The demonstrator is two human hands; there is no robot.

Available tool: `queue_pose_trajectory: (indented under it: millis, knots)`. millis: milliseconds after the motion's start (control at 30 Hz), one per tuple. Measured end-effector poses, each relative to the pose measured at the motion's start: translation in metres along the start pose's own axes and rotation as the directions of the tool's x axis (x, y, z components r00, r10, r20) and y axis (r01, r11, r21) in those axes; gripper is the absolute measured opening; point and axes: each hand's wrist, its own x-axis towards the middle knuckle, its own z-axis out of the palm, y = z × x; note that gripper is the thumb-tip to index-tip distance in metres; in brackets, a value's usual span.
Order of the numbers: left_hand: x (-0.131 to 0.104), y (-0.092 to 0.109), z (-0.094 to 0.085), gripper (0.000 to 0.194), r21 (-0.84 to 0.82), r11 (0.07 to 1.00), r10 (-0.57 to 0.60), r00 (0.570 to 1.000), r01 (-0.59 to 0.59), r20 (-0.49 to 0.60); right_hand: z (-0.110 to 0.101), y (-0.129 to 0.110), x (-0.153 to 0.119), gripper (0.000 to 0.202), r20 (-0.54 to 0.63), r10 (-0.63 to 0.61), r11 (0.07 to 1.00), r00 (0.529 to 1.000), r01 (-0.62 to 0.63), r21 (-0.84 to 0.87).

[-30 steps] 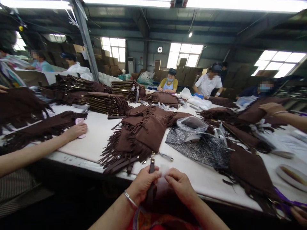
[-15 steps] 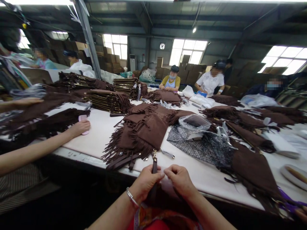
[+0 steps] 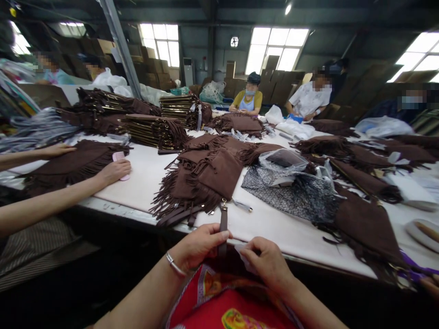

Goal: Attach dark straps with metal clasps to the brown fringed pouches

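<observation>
At the table's front edge, my left hand [image 3: 202, 244] is closed on a brown strap [image 3: 223, 220] with a gold clasp at its top end. The strap's lower part hangs below the table edge. Just right of it, my right hand [image 3: 264, 258] pinches a small whitish piece of film or paper [image 3: 244, 257], apart from the strap. Beyond both hands lies a pile of brown fringed bags [image 3: 214, 176], with more straps at its near side. A slim silver metal tool [image 3: 243, 205] rests on the table right of the clasp.
On the left, a co-worker's hand [image 3: 116, 171] holds a pink comb [image 3: 120, 160] beside a fringed bag [image 3: 75, 160]. Stacked bags [image 3: 147, 132] stand behind. To the right are speckled fabric [image 3: 291, 194], a brown bag [image 3: 363, 228] and a tape roll [image 3: 423, 234]. Other people work across the white table [image 3: 137, 178].
My hands have moved apart, the whitish piece now in the right hand away from the strap. The co-worker's fringed bag at left now lies flatter. The view has tilted down.
</observation>
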Motion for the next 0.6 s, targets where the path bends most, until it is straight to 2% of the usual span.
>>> queue_pose_trajectory:
  millis: [100,267,433,600]
  knots:
    - [0.005,0.002,0.005,0.035,0.035,0.999,0.011,0.999,-0.012,0.035,0.006,-0.001,-0.009,0.017,0.029,0.000,1.000,1.000,-0.001,0.021]
    - [0.011,-0.003,0.018,0.028,0.156,0.984,0.100,0.992,-0.088,-0.072,0.009,-0.004,-0.012,0.019,0.078,0.048,0.991,0.996,-0.057,0.121]
    - [0.014,-0.009,0.018,0.023,0.280,0.948,0.194,0.971,-0.148,-0.142,0.008,-0.001,-0.014,0.016,0.108,0.089,0.974,0.990,-0.109,0.197]
    - [0.015,-0.016,0.018,0.023,0.299,0.936,0.235,0.962,-0.186,-0.136,0.009,-0.003,-0.017,0.015,0.141,0.124,0.944,0.982,-0.161,0.287]
